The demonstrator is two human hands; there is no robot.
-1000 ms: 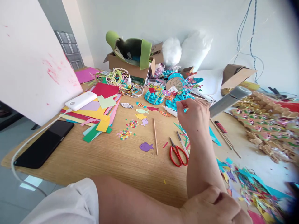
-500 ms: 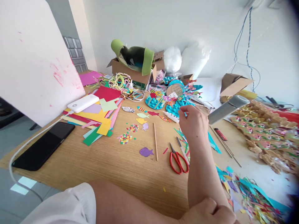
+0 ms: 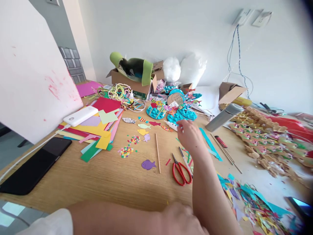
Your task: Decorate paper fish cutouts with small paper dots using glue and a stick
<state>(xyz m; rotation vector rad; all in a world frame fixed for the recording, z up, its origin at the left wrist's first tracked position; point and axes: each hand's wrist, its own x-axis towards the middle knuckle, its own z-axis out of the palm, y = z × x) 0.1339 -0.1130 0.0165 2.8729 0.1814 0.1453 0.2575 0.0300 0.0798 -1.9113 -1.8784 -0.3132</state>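
The white tube (image 3: 172,125) lies on the tabletop (image 3: 97,182) in front of you, its nozzle pointing away to the left and its near end running in behind your right hand (image 3: 188,134). That hand is part closed, fingers curled down towards the tube; you cover the contact, so I cannot tell whether you grip it or only hover over it. Your left hand (image 3: 179,217) is blurred, low down by your right forearm, fingers out of sight; I cannot tell how far it is open or whether it holds anything.

Left of the tube you have small paper fish, the purple fish (image 3: 148,164) set apart nearer you. They lie flat and separate, probably so each can be lifted singly. The dots (image 3: 126,152) sit heaped beside them, likely to keep them from scattering. The stick (image 3: 157,153) lies between the purple fish and the scissors (image 3: 176,162), whose handles face you, handy for grasping. The pen (image 3: 186,161) is just beside them, close to your right forearm, which hides some paper strips.

Beyond the tube, turquoise bases (image 3: 156,112) crowd the way forward; the flask (image 3: 225,117) blocks the right. Scraps (image 3: 259,199) spread right of your arm; the paper stack (image 3: 104,138) and phone (image 3: 36,164) lie well left
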